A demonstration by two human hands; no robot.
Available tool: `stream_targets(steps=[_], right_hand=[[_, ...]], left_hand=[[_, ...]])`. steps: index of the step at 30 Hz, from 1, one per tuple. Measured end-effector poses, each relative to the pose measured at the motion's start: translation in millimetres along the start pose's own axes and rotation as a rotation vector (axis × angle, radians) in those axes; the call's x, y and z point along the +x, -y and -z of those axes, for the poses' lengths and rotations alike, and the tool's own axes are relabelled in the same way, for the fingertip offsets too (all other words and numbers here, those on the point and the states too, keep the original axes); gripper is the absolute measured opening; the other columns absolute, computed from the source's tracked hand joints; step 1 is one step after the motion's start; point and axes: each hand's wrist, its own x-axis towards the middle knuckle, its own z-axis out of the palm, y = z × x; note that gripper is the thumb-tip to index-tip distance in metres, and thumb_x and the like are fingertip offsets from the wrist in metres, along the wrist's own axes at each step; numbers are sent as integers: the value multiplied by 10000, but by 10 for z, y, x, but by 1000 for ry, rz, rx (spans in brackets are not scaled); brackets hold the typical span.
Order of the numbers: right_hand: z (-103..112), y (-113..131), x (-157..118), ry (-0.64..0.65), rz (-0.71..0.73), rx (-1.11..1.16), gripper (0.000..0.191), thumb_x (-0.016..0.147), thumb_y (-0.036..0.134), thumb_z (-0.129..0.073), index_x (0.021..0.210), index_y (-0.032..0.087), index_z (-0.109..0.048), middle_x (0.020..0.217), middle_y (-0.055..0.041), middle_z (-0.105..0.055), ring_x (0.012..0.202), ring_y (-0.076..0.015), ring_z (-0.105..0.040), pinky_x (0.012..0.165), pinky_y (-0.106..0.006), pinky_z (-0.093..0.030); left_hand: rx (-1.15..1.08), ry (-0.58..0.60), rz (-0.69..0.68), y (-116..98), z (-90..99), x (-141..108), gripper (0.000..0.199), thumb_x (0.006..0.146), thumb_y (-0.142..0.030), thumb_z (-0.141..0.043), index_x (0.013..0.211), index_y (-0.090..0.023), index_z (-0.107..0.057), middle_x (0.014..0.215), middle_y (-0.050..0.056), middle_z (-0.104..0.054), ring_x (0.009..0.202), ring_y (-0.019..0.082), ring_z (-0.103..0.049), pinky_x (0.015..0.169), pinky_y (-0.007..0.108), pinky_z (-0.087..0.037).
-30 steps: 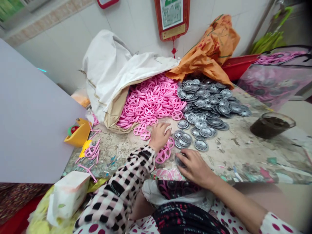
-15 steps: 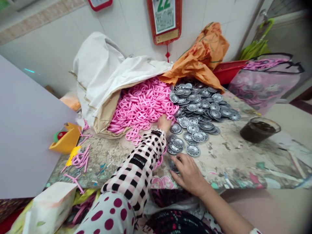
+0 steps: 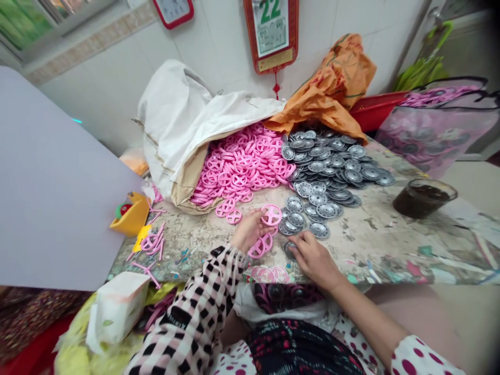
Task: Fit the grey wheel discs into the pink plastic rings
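My left hand (image 3: 250, 229), in a checkered sleeve, grips a pink plastic wheel ring (image 3: 271, 214) by its edge, raised above the table. More pink rings (image 3: 261, 246) lie just under that hand. My right hand (image 3: 313, 259) has its fingers closed on a grey plastic wheel disc (image 3: 290, 251) near the table's front edge. Beyond the hands, a heap of pink rings (image 3: 242, 164) spills from a white sack (image 3: 175, 114). To its right spreads a pile of grey discs (image 3: 328, 161), with several loose discs (image 3: 295, 219) reaching toward my right hand.
A glass of dark liquid (image 3: 424, 198) stands on the right of the worn table (image 3: 371, 239). An orange sack (image 3: 332, 88) lies behind the discs. At left are a yellow scoop-like piece (image 3: 133, 216), pink sticks (image 3: 146, 271) and a white box (image 3: 119, 304) below the edge.
My left hand has drawn back from the pink heap toward me, bringing a pink ring with it. My right hand's fingers have closed on a grey disc. The camera view has shifted slightly.
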Motion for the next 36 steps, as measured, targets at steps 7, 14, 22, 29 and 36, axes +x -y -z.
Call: stream_targets(steps=[7, 14, 22, 29, 36], right_hand=[[-66, -104, 40, -81, -112, 77, 279, 929, 305, -375, 1079, 163, -563, 976, -97, -528, 909, -227, -564, 814, -367, -472], [-131, -187, 86, -109, -176, 147, 270, 915, 339, -383, 1064, 176, -539, 1012, -105, -602, 928, -241, -578, 810, -369, -459], [-83, -144, 114, -31, -310, 178, 318, 908, 385, -383, 1121, 187, -514, 1005, -102, -660, 894, -263, -622, 755, -364, -457], [-51, -155, 81, -95, -308, 319, 287, 895, 368, -393, 1085, 195, -520, 987, -91, -661, 907, -248, -619, 787, -370, -454], [-50, -170, 58, -178, -416, 655, 319, 824, 414, -534, 1067, 207, -533, 806, -25, -633, 748, -197, -596, 691, -324, -456]], left_hand=[[-43, -78, -149, 585, 86, -669, 408, 662, -406, -735, 928, -192, -512, 736, -38, -564, 617, 90, -580, 572, 241, -545], [50, -90, -153, 909, 146, -795, 459, 633, -468, -747, 902, -174, -521, 722, -29, -578, 633, 85, -564, 574, 192, -475], [46, -67, -109, 862, 162, -739, 485, 603, -473, -765, 873, -172, -497, 692, -32, -577, 625, 94, -554, 635, 267, -524], [12, -58, -42, 804, 146, -766, 422, 641, -416, -748, 883, -172, -503, 763, -7, -607, 673, 106, -596, 660, 262, -527], [-15, -48, -44, 784, 156, -761, 442, 617, -408, -779, 873, -166, -511, 730, -19, -602, 645, 104, -597, 651, 268, -538]])
